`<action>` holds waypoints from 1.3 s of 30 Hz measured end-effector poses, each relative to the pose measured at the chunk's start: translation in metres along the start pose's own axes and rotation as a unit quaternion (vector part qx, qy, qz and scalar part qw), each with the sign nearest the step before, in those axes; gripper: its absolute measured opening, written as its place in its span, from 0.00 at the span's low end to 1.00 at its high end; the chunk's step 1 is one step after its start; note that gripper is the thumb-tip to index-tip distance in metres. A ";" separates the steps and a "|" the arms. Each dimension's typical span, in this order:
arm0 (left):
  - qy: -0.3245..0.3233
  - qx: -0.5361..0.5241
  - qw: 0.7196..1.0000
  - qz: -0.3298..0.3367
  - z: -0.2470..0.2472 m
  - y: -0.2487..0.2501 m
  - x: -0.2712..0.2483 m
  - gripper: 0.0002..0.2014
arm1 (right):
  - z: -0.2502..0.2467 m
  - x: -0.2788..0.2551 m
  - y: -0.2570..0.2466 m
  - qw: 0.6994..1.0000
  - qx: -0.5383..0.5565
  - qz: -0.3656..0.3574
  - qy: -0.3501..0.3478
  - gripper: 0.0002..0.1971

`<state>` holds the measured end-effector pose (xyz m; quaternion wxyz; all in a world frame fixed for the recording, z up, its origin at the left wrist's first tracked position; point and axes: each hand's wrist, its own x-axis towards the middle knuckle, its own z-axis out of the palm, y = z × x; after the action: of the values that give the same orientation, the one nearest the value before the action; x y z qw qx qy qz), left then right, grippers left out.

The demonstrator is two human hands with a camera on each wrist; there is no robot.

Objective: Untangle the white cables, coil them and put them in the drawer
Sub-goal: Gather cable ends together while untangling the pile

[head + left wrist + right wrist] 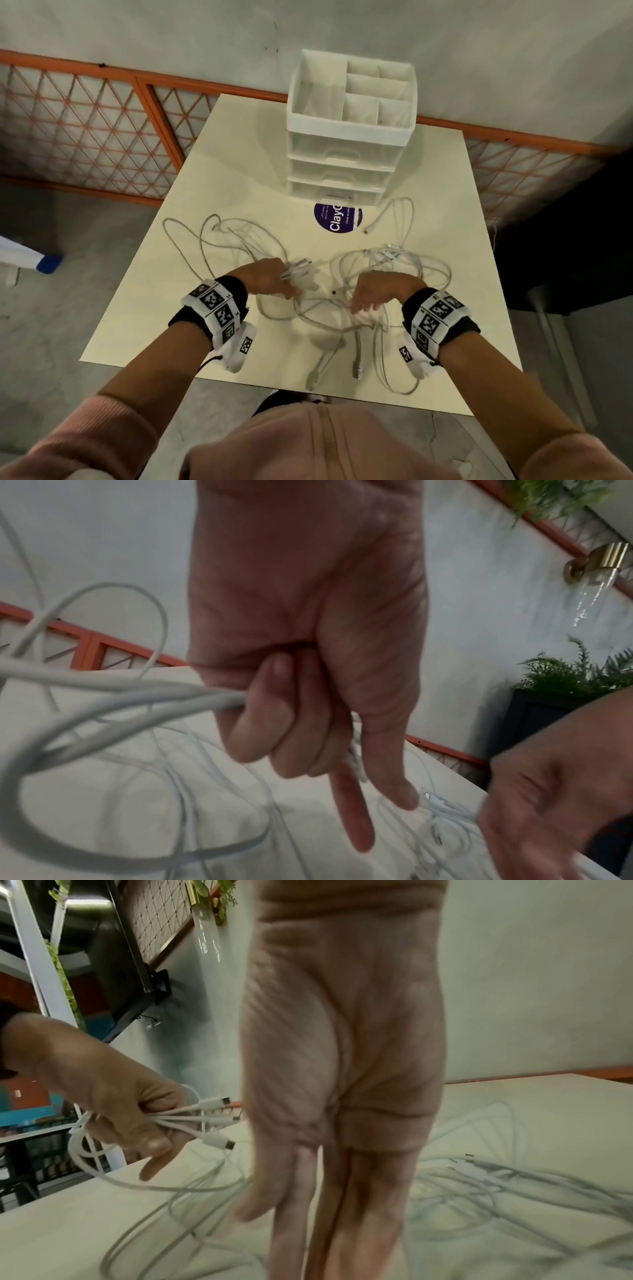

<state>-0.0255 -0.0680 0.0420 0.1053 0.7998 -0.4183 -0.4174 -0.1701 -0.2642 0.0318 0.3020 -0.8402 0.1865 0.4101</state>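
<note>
A tangle of white cables [357,356] sprawls over the near half of the cream table [239,171]. My left hand [286,284] grips a bunch of cable ends, and their white connectors [298,266] fan out past its fingers. The left wrist view shows the curled fingers [274,715] clamping several strands [137,693]. My right hand [363,305] hovers over the middle of the tangle, with its fingers [346,1204] straight, pointing down and holding nothing. The right wrist view shows the left hand [120,1104] with the connectors [215,1102]. A white drawer unit [346,147] stands at the back with its three drawers closed.
An open tray with compartments [363,89] tops the drawer unit. A purple round sticker [337,219] lies on the table in front of it. An orange lattice railing [102,130] runs behind the table, and a dark cabinet [565,246] stands to the right.
</note>
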 end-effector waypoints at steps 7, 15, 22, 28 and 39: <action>0.088 -0.107 0.990 0.027 -0.001 0.015 -0.003 0.18 | 0.030 0.037 -0.001 0.962 -0.077 -0.138 0.225 0.14; 0.137 -0.251 0.956 0.073 -0.006 0.028 -0.002 0.11 | -0.022 0.013 -0.003 0.912 0.041 -0.116 0.392 0.08; 0.244 -0.310 0.904 0.162 -0.020 0.064 0.010 0.07 | -0.089 -0.063 -0.038 0.850 0.227 -0.267 0.395 0.06; 0.287 -0.355 0.864 0.211 -0.029 0.095 0.012 0.10 | -0.100 -0.085 -0.062 0.816 0.288 -0.330 0.376 0.07; 0.339 -0.428 0.813 0.204 -0.052 0.099 0.002 0.16 | -0.053 -0.036 -0.024 0.903 0.228 -0.230 0.284 0.11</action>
<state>-0.0430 -0.1409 0.1254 0.6549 0.6610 -0.2884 -0.2260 -0.1467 -0.2788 0.0947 0.5056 -0.8486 0.1543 0.0197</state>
